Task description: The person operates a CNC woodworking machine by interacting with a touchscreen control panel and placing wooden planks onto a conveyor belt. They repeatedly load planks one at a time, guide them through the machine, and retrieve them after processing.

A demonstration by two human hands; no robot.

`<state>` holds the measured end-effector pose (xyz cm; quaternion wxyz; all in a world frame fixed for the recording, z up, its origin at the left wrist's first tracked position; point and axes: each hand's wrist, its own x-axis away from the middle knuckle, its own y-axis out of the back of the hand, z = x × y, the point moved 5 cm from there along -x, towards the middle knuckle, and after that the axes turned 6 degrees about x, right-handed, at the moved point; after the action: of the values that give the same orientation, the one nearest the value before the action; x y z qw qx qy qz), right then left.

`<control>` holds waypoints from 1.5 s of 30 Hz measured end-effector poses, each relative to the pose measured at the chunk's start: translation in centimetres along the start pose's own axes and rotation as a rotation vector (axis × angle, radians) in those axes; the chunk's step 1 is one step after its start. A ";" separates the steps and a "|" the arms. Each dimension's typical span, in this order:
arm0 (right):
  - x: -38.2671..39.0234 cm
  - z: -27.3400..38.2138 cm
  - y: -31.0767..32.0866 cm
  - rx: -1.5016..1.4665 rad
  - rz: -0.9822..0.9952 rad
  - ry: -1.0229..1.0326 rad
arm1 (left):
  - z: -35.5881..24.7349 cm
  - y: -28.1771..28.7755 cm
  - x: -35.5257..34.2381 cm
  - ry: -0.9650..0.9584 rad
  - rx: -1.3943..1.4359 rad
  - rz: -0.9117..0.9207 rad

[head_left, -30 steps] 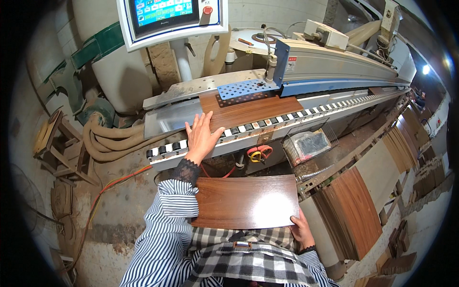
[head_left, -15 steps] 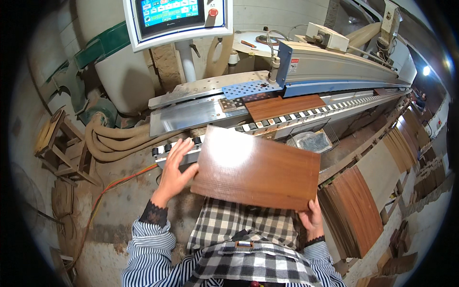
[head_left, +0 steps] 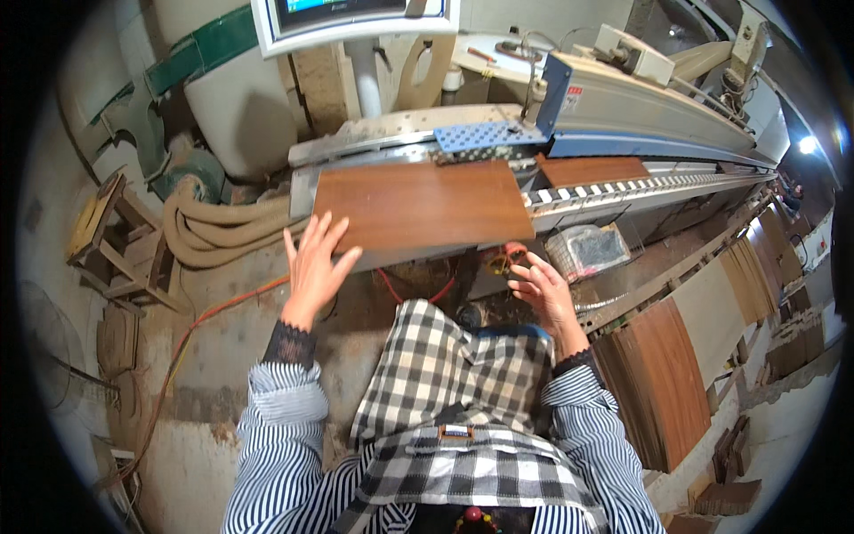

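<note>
A brown wood-grain panel (head_left: 422,206) lies flat across the metal infeed table and the roller track of a long machine. At its near left corner is my left hand (head_left: 318,267), fingers spread, the fingertips at the panel's edge. My right hand (head_left: 544,289) is off the panel, just below its near right corner, with fingers apart and nothing in them. Farther right, a second brown panel (head_left: 594,170) sits on the track under the machine's blue guard (head_left: 640,145). A blue perforated plate (head_left: 489,136) stands just behind the first panel.
Stacked brown panels (head_left: 654,383) stand at my right. A clear-sided box (head_left: 589,249) hangs beside the track. Thick ribbed hoses (head_left: 209,231) and a wooden stool (head_left: 124,236) are on the left. Above the machine's near end is a screen on a post (head_left: 356,22).
The panel has gone from my two hands, tilted before me, forward onto the table and track. My right hand has let go of it. The other panel has moved right along the track.
</note>
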<state>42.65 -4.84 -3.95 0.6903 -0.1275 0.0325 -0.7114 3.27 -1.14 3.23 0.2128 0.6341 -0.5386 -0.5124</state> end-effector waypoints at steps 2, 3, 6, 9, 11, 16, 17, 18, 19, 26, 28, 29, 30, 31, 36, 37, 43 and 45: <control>0.9 -3.0 4.0 0.611 -0.026 0.006 | 0.2 -0.5 -1.6 0.035 -0.005 -0.030; 2.3 -4.0 5.9 0.999 -0.064 0.178 | 0.4 -1.2 -2.6 0.078 -0.010 -0.025; 7.2 -5.2 7.4 1.374 0.002 -0.033 | 0.8 -1.8 -4.4 0.151 0.003 0.016; 8.9 -5.3 6.9 1.291 -0.125 0.084 | 0.0 -1.6 -5.4 0.113 -0.008 -0.035; 8.3 -5.3 6.9 1.337 -0.147 0.094 | -0.6 -1.8 -4.3 0.044 -0.072 -0.214; 3.5 -5.3 8.0 1.295 -0.372 0.119 | -9.0 -3.5 2.7 -0.444 0.115 -0.087; 2.9 -4.7 7.9 1.266 -0.447 0.199 | -9.1 -5.2 4.3 -0.333 0.204 0.093; 2.3 -4.5 7.6 1.256 -0.410 0.174 | -8.5 -6.9 6.0 -0.272 0.165 0.115; 2.6 -4.4 7.4 1.238 -0.426 0.262 | -7.4 -8.7 7.7 -0.193 0.142 0.174; 9.2 -4.1 5.8 1.367 -0.199 0.309 | 2.2 -16.6 14.7 0.411 0.545 0.337; 12.6 -4.3 3.9 1.373 -0.141 0.355 | 3.4 -17.7 15.1 0.490 0.543 0.285; 13.6 -5.1 2.8 1.492 -0.040 0.372 | 4.6 -17.9 14.7 0.525 0.469 0.205; 14.9 -5.9 1.6 1.580 0.028 0.385 | 6.1 -18.3 14.3 0.558 0.393 0.131; 15.9 -6.7 0.5 1.667 0.098 0.401 | 6.8 -17.3 13.5 0.588 0.316 0.054; 16.7 -8.8 -0.2 1.622 0.102 0.418 | 4.0 -19.4 16.2 0.610 0.954 0.532; 16.5 -8.9 0.1 1.598 0.077 0.417 | 2.8 -18.2 16.1 0.626 0.929 0.446; 16.9 -7.3 -1.4 1.608 0.124 0.442 | 7.2 -14.9 13.6 0.522 0.438 -0.085; 17.3 -6.8 -1.9 1.620 0.147 0.456 | 6.9 -14.1 13.1 0.542 0.395 0.138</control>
<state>38.99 -22.74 -7.70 0.5895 0.5561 -0.3409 -0.4764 2.33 -6.35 -16.48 0.2556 0.7383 -0.5928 -0.1954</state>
